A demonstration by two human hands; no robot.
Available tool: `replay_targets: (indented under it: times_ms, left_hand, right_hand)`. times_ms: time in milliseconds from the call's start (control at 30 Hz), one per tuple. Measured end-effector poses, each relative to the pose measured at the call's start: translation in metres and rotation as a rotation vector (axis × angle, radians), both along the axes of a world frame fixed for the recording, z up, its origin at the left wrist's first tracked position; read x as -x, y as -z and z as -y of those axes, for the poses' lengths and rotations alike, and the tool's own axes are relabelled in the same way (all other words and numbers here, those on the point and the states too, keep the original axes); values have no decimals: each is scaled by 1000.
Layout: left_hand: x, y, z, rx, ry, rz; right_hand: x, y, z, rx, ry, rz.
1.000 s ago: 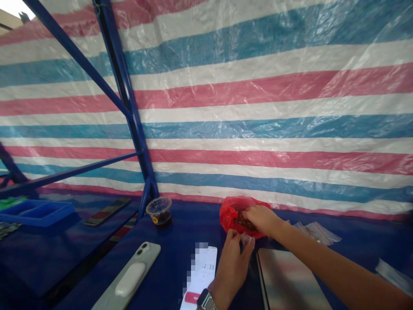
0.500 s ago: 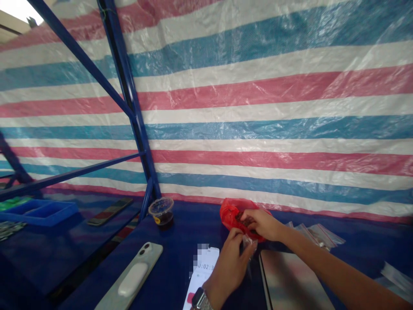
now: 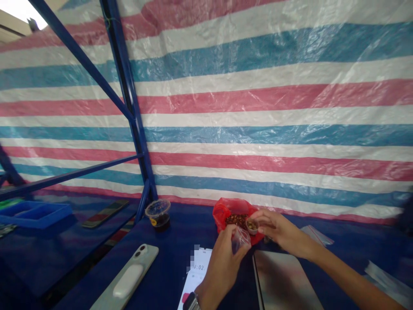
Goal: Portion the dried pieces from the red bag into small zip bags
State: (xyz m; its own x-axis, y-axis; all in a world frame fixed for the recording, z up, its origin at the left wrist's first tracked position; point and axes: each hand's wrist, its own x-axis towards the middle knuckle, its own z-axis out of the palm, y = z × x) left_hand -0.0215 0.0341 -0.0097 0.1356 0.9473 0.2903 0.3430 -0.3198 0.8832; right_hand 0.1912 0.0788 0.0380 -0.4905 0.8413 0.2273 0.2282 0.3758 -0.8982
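Observation:
My left hand (image 3: pixel 222 262) is closed on a small transparent plastic bag (image 3: pixel 240 239), its mouth spread between thumb and fingers. My right hand (image 3: pixel 277 230) grips a little transparent cup (image 3: pixel 252 225) with some brownish-yellow pieces inside. The cup is tilted slightly, just above and right of the bag's mouth. Behind both hands stands an opened red plastic bag (image 3: pixel 222 213), holding many small dark reddish-brown pieces (image 3: pixel 237 218) whose kind I cannot make out. A phone (image 3: pixel 198 269) showing a timer lies left of my left forearm, partly covered by it.
A flat silver device (image 3: pixel 285 275) lies below my right hand. Zip bags (image 3: pixel 318 235) and more plastic (image 3: pixel 387 280) are to the right. At left are a lidded cup of dark liquid (image 3: pixel 158 215), a pale phone (image 3: pixel 142 256), a blue tray (image 3: pixel 48 215) and a metal post (image 3: pixel 137 125).
My right hand has come up out of the red bag, and the small cup with pieces in it now shows. The contents of the red bag are more visible. My left hand still holds its bag.

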Motion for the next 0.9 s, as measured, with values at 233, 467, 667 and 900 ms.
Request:
replay_targets:
  times_ms: [233, 467, 667, 900]
  left_hand:
    - [-12, 1, 9, -35, 64, -93]
    - [-8, 13, 8, -51, 75, 0]
    - [-3, 7, 10, 10, 102, 84]
    - [-2, 3, 9, 12, 29, 148]
  right_hand:
    - [10, -25, 47, -270, 131, 404]
    - [17, -18, 61, -524, 105, 533]
    - [20, -15, 57, -617, 127, 523]
    - [30, -17, 14, -545, 260, 689]
